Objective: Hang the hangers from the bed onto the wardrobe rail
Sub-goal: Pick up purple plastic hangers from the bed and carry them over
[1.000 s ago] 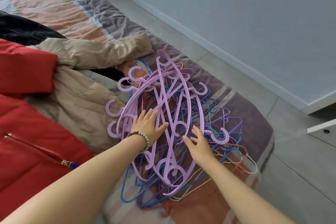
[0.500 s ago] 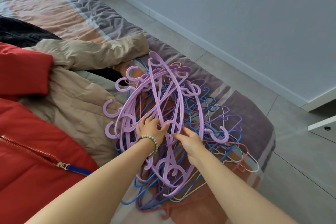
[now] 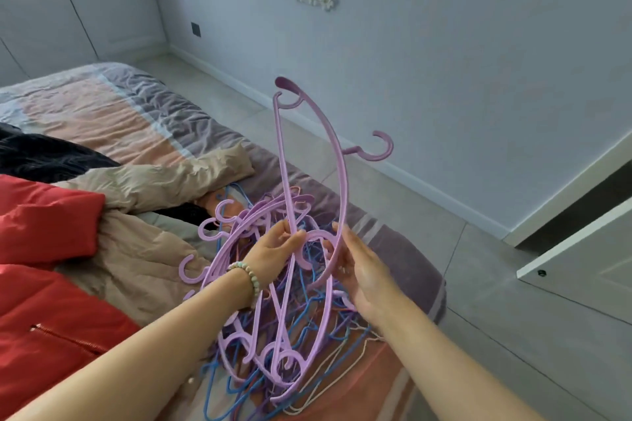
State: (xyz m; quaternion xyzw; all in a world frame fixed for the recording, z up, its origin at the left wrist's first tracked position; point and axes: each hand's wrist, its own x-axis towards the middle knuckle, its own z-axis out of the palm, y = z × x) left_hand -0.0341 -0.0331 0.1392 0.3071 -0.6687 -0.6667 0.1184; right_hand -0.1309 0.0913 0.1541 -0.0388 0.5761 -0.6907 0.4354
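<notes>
A lilac plastic hanger (image 3: 337,154) stands upright above the bed, its hook pointing right toward the wall. My left hand (image 3: 273,251), with a bead bracelet on the wrist, pinches its lower end. My right hand (image 3: 359,267) grips the same end from the right. Below them a tangled pile of hangers (image 3: 273,345), lilac plastic and thin blue, purple and white wire, lies on the striped bed cover (image 3: 143,120). The wardrobe rail is out of view.
A red jacket (image 3: 44,284), a beige padded coat (image 3: 136,249) and a black garment (image 3: 44,154) lie on the bed to the left. Tiled floor (image 3: 513,301) runs between the bed and the wall. A white door panel (image 3: 588,270) juts in at right.
Both hands closed on one lilac hanger in the pile and lifted it upright above the bed. The camera tilted up, showing more of the wall.
</notes>
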